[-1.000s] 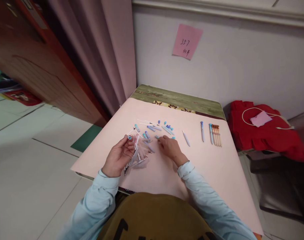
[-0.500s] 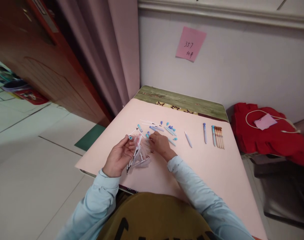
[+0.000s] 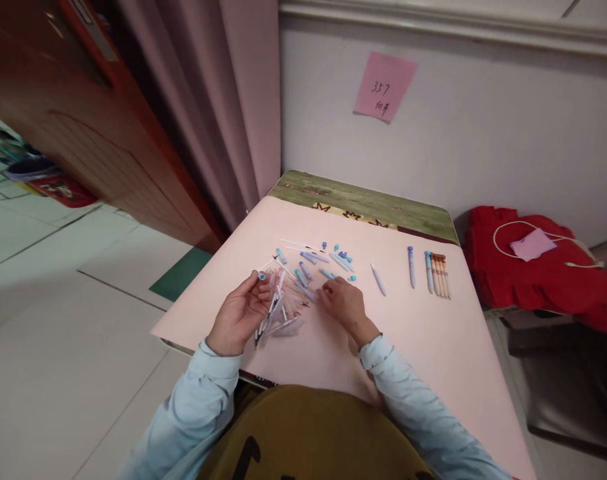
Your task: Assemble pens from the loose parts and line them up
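My left hand [image 3: 238, 313] is closed, its thumb and forefinger pinching a short light blue pen tube [image 3: 262, 275] with its open end showing. Beside it lies a clear plastic bag [image 3: 287, 325] with white refills [image 3: 268, 313] across it. My right hand [image 3: 344, 303] rests low over the table, fingers curled downward. Against its knuckles shows the end of a teal pen barrel [image 3: 328, 274]; whatever lies under the fingertips is hidden. Blue pen tubes [image 3: 300, 277] and a lilac pen barrel [image 3: 306, 292] lie between the hands.
Small blue caps [image 3: 343, 255] and thin white refills [image 3: 298, 245] are scattered farther back. A lilac pen barrel [image 3: 378, 280] lies alone. To the right are a blue pen [image 3: 412, 267] and a row of brown-topped pens [image 3: 440, 277]. Red cloth [image 3: 493, 267] sits beyond the table [image 3: 423, 373].
My right hand has moved right, away from the blue tubes near the bag, uncovering them and the lilac barrel. My left hand keeps its pinch on the light blue tube.
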{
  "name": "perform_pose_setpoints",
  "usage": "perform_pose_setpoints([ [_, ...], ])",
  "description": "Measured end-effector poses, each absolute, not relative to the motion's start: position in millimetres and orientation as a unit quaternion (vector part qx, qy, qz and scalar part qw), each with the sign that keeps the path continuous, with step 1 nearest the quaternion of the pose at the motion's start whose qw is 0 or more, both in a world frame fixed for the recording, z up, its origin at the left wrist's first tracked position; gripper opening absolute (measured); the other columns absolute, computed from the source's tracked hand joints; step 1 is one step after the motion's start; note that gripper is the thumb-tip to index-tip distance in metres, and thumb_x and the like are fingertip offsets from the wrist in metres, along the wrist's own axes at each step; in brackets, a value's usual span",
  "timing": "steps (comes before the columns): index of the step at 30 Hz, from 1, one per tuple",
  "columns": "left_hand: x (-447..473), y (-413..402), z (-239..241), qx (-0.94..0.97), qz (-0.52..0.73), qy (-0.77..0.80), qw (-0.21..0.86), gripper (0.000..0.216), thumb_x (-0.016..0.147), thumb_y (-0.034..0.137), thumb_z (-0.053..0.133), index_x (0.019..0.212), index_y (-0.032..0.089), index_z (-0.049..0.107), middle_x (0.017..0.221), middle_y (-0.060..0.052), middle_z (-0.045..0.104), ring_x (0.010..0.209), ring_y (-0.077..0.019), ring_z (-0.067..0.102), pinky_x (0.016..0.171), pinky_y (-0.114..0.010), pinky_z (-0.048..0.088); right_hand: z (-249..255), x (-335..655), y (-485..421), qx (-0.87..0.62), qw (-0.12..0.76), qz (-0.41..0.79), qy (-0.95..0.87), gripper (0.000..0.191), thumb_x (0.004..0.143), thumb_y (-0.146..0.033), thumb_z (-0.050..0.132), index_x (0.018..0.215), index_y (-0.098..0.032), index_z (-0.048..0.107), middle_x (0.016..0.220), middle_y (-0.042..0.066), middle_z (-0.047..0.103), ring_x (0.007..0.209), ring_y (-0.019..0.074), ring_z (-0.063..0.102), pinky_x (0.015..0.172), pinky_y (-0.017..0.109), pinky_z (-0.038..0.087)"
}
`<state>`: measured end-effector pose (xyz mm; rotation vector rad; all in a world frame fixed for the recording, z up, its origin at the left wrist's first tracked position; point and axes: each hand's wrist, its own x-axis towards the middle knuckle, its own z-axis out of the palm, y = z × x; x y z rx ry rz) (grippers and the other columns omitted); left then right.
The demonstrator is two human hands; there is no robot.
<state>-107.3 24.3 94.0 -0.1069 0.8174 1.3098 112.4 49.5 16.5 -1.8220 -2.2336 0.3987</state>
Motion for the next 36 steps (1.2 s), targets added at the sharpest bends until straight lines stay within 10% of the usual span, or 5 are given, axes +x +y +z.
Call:
perform_pose_setpoints([
  [36, -103.2, 25.2, 89.5, -0.041, 0.585, 0.371, 0.72, 0.02, 0.096, 0.013, 0.047, 0.08, 0.01, 0.057, 0.068, -0.003, 0.056, 0.052, -0.0061, 0.051, 0.042, -0.013, 0.042, 28.6, 84.7, 126.1, -0.495, 0.097, 0.137, -0.852, 0.019, 0.09, -0.017, 0.048, 0.097, -0.017, 0.066, 0.101, 0.009, 0.071, 0.092, 0.0182, 0.065, 0.079, 0.027, 0.046],
])
